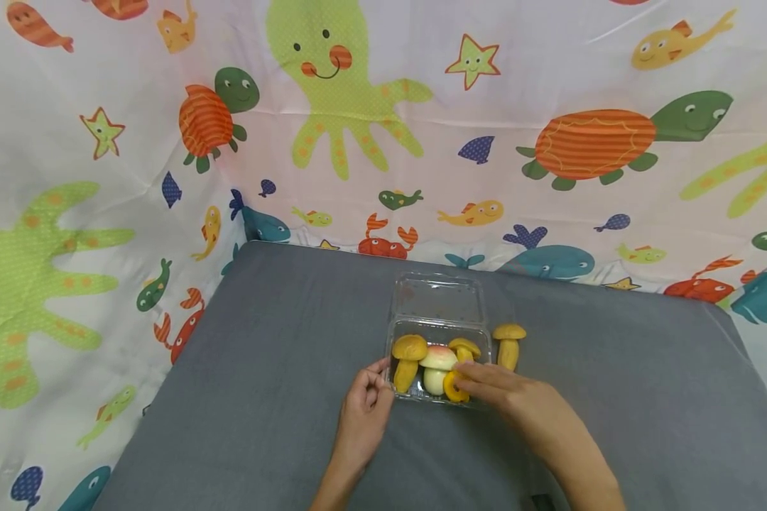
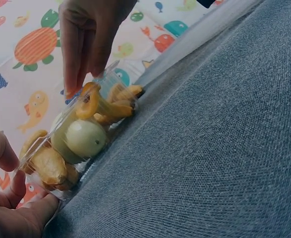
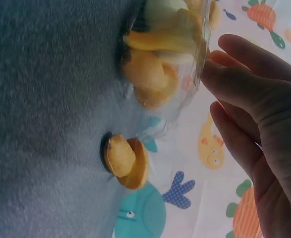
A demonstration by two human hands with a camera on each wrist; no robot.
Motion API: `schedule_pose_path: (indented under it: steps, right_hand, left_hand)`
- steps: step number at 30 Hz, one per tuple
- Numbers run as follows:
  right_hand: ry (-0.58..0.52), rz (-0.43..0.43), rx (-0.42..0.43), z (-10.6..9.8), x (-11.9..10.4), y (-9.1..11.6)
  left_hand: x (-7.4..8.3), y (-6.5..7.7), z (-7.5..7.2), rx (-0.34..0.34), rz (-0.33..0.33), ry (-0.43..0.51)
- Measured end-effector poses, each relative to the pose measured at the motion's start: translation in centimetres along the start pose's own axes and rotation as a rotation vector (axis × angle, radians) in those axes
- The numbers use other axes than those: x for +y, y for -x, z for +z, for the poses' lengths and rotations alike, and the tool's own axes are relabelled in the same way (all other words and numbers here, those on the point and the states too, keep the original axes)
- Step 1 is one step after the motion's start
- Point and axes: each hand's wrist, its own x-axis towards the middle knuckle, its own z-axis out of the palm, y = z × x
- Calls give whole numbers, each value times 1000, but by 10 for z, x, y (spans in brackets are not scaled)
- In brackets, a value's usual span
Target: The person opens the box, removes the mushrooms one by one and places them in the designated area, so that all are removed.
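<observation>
A clear plastic clamshell box [image 1: 437, 324] lies with its lid [image 1: 439, 298] folded back. Inside are a brown-capped toy mushroom [image 1: 409, 348], a pale one with a reddish cap [image 1: 439, 357], a smaller brown-capped one [image 1: 464, 348] and a yellow one with a ring-shaped end [image 1: 449, 387]. My left hand [image 1: 364, 404] pinches the box's left edge between thumb and fingers, also seen in the left wrist view. Over the box's right side, my right hand [image 1: 518, 401] reaches with nearly straight fingers [image 3: 229, 74], fingertips right by the yellow mushroom and the rim.
Another brown-capped toy mushroom [image 1: 508, 346] lies on the grey cloth just right of the box. A curtain [image 1: 383, 92] printed with sea animals hangs behind and at the left of the grey table [image 1: 262, 397]. A small dark object [image 1: 542, 502] shows at the front edge.
</observation>
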Motion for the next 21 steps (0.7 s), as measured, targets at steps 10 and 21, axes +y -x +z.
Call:
schedule_pose_path:
  steps: [10, 21]
  right_hand:
    - [-42, -8, -85, 5, -4, -4]
    - [-25, -50, -40, 12, -1, -3]
  left_hand:
    - [0, 1, -2, -17, 10, -10]
    - [-2, 0, -2, -39, 26, -13]
